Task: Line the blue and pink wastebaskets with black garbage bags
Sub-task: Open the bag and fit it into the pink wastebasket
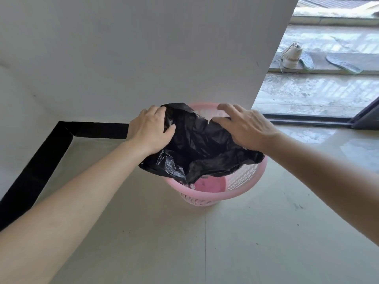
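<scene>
A pink perforated wastebasket (242,181) stands on the pale floor against the white wall. A crumpled black garbage bag (199,148) lies spread across most of its mouth, drooping inside; part of the pink bottom shows at the front. My left hand (150,131) pinches the bag's far left edge between thumb and fingers. My right hand (244,128) rests on the bag's right side, fingers spread, with the bag's edge under the palm. No blue wastebasket is in view.
A black skirting strip (51,148) runs along the wall at the left. At the right a dark sliding-door track (307,119) leads to an outdoor ledge with a white shoe (291,55) and insoles (342,63).
</scene>
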### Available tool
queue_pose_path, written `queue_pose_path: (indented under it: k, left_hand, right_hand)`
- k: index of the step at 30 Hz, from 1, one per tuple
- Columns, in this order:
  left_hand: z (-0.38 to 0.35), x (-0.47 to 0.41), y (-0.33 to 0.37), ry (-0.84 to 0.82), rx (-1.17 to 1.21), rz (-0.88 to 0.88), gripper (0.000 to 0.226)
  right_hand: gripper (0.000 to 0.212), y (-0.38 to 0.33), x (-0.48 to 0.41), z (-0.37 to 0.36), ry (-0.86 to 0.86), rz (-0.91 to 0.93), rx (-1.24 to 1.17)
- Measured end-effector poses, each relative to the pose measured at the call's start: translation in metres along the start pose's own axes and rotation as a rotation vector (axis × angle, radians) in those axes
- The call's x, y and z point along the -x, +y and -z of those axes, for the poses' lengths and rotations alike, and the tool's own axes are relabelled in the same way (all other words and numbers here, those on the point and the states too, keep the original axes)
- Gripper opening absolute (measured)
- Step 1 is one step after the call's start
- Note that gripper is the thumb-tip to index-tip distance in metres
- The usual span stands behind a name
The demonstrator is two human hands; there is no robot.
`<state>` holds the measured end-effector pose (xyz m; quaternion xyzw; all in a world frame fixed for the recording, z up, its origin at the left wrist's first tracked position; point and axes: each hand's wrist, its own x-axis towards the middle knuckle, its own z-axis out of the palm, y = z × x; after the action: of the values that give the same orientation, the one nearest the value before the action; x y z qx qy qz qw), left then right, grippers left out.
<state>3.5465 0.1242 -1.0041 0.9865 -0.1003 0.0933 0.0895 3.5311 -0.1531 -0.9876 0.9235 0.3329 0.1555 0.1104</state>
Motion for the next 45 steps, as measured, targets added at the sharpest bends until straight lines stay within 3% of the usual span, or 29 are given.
queue_pose_path:
  k: [2, 5, 11, 13, 16, 22, 24, 26, 28, 31, 35, 38, 40, 43, 45]
  left_hand:
    - [-0.002, -0.006, -0.006, -0.091, -0.019, 0.069, 0.069]
    - [-0.006, -0.011, -0.012, -0.226, 0.05, 0.14, 0.056]
    - [-0.006, -0.022, -0.008, -0.342, 0.244, 0.212, 0.03]
    - [-0.007, -0.025, -0.007, -0.368, 0.411, 0.327, 0.021]
    - [-0.01, -0.026, -0.009, -0.453, 0.603, 0.517, 0.024]
    - [-0.018, -0.031, -0.007, -0.323, 0.682, 0.585, 0.014]
    - [-0.019, -0.034, -0.011, -0.277, 0.658, 0.588, 0.007]
    - [-0.019, -0.037, -0.02, -0.256, 0.622, 0.593, 0.009]
    - [-0.016, -0.038, -0.032, -0.241, 0.583, 0.602, 0.01]
    - [-0.011, -0.034, -0.052, -0.226, 0.505, 0.616, 0.009]
    - [-0.003, -0.024, -0.065, -0.19, 0.351, 0.532, 0.032]
    - [0.007, -0.014, -0.054, -0.108, 0.085, 0.369, 0.065]
    - [0.017, -0.01, -0.044, 0.052, -0.105, 0.215, 0.086]
    - [0.035, 0.0, -0.031, 0.304, -0.239, -0.064, 0.082]
    - [0.042, 0.012, -0.019, 0.384, -0.096, -0.235, 0.062]
  right_hand:
    - [0.04, 0.003, -0.006, -0.004, -0.022, -0.206, -0.029]
    - [0.046, 0.012, -0.014, -0.012, -0.051, -0.404, -0.037]
    - [0.059, 0.022, -0.031, -0.034, -0.16, -0.595, -0.1]
    - [0.059, 0.027, -0.041, -0.039, -0.227, -0.668, -0.161]
    - [0.05, 0.034, -0.049, -0.045, -0.35, -0.739, -0.298]
    - [0.043, 0.039, -0.042, -0.049, -0.295, -0.787, -0.467]
    - [0.055, 0.043, -0.035, -0.044, -0.31, -0.824, -0.616]
    - [0.068, 0.044, -0.022, -0.037, -0.328, -0.933, -0.933]
    - [0.061, 0.044, -0.01, -0.033, -0.325, -1.014, -1.219]
    - [0.041, 0.045, 0.0, -0.031, -0.23, -1.095, -1.425]
    - [0.013, 0.024, 0.002, -0.037, -0.278, -1.145, -1.602]
    - [0.034, -0.011, -0.001, -0.047, -0.341, -1.178, -1.36]
    - [0.029, -0.023, -0.004, -0.049, -0.344, -1.15, -1.184]
    - [0.024, -0.02, -0.004, -0.044, -0.309, -1.142, -1.122]
    - [0.013, -0.01, 0.0, -0.036, -0.226, -1.228, -1.147]
